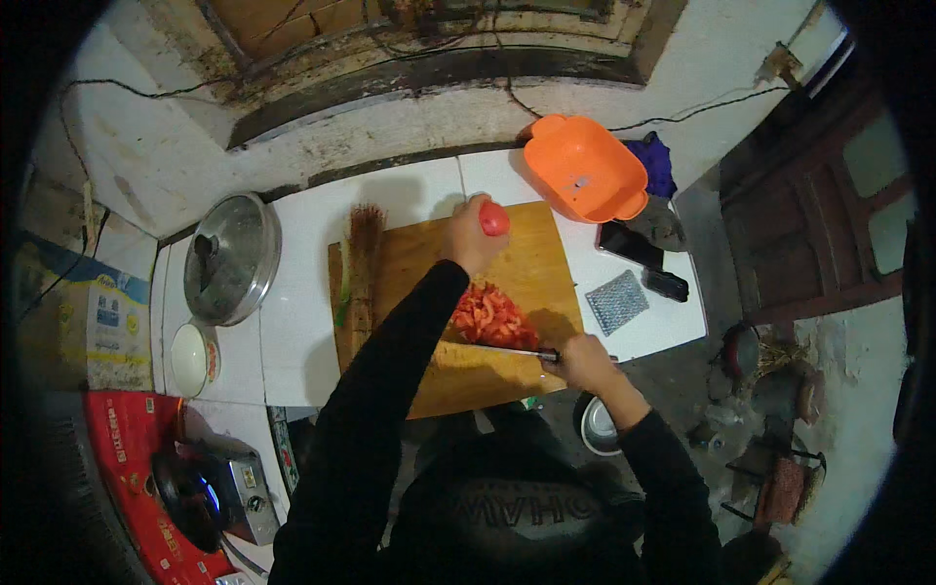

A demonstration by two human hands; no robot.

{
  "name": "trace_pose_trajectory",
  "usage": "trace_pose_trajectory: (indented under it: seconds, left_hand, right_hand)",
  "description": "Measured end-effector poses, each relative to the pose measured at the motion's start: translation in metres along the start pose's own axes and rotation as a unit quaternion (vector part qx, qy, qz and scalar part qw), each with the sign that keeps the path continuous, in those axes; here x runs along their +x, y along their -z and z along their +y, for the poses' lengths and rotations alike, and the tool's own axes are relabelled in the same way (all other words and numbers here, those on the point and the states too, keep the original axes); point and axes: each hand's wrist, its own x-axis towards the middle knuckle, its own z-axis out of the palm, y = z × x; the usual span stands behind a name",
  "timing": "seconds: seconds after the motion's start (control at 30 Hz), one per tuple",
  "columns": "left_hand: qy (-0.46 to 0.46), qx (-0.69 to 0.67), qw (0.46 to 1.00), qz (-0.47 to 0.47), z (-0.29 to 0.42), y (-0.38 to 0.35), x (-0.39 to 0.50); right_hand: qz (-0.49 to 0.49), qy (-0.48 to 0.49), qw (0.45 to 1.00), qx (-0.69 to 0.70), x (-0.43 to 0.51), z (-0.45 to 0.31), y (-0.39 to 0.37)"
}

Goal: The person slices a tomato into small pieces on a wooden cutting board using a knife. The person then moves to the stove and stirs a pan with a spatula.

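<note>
My left hand (474,232) is over the far part of a wooden cutting board (409,270), its fingers around a whole tomato (495,219). At the board's right edge, my right hand (587,363) grips the handle of a kitchen knife (523,352). The blade points left, along the near side of a heap of chopped tomato (493,318). On the board's left side lies a bundled-bristle brush (363,256), with something thin and green beside it. My left sleeve hides part of the board and of the brush.
An orange plastic basin (585,164) stands at the back right. Nearer lie a phone (630,246) and a wire-mesh pad (618,301). On the left are a metal pot lid (232,259), a bowl (191,360) and a gas stove (248,482) with a dark pan (186,497).
</note>
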Motion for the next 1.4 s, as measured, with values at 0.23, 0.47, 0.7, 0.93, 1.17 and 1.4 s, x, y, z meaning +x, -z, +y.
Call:
trace_pose_trajectory:
  seconds: [0.23, 0.47, 0.7, 0.93, 1.17, 1.4]
  left_hand:
    - [0.038, -0.073, 0.993, 0.079, -0.001, 0.105, -0.067]
    - [0.214, -0.032, 0.974, 0.073, -0.019, 0.119, -0.196]
    - [0.181, -0.020, 0.982, -0.051, -0.018, 0.073, -0.244]
    - [0.185, -0.076, 0.979, -0.041, -0.017, 0.041, -0.220]
    - [0.112, 0.003, 0.994, 0.011, -0.028, 0.042, -0.223]
    - [0.265, -0.270, 0.923, 0.072, -0.041, 0.032, -0.239]
  right_hand:
    - [0.015, -0.045, 0.999, -0.003, 0.018, -0.006, 0.012]
    - [0.063, -0.072, 0.986, 0.138, -0.001, -0.059, -0.007]
    - [0.056, -0.112, 0.976, 0.177, 0.025, -0.079, -0.029]
    - [0.133, -0.137, 0.976, 0.105, 0.013, -0.075, -0.027]
    - [0.131, -0.119, 0.972, 0.156, -0.026, -0.088, -0.033]
    - [0.115, -0.090, 0.975, 0.167, -0.030, -0.098, -0.056]
